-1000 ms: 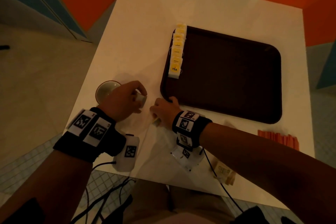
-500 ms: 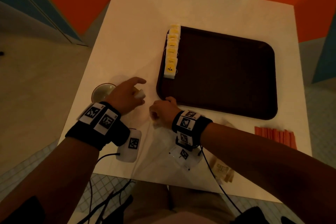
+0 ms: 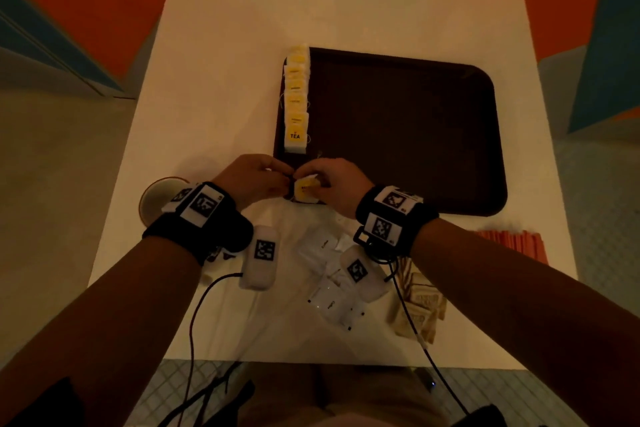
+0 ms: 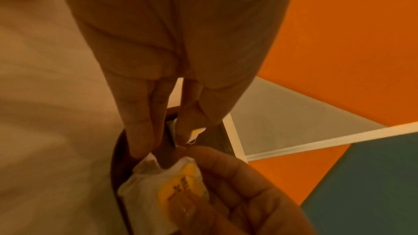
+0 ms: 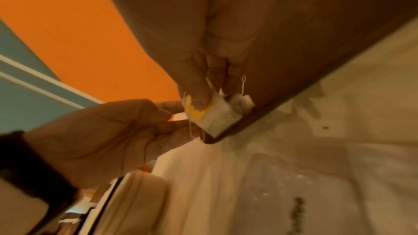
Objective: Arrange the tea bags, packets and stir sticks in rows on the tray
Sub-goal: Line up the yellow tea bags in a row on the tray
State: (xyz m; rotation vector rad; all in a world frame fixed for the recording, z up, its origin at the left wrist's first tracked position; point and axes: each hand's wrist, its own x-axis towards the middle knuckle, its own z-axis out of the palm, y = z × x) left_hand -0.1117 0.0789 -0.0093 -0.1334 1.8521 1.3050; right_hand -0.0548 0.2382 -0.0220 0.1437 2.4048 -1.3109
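Both my hands meet over the near-left corner of the tray point(image 3: 398, 135): my right hand point(image 3: 334, 180) pinches a tea bag point(image 3: 305, 191) in its grip, my left hand point(image 3: 254, 178) pinching its edge. Beyond, tea bags point(image 3: 296, 104) line the tray's left rim.

**Paper on plastic, under dim light**

The tea bag point(image 3: 305, 191) is soft white filter paper with a yellow printed tag and thin thread. The tray point(image 3: 408, 135) looks like dark brown matt plastic, finely textured. The bench point(image 3: 242, 45) is smooth, matt white. The white packets point(image 3: 325, 246) and tan packets point(image 3: 420, 308) look like paper. The wristbands point(image 3: 394, 218) are black cloth.
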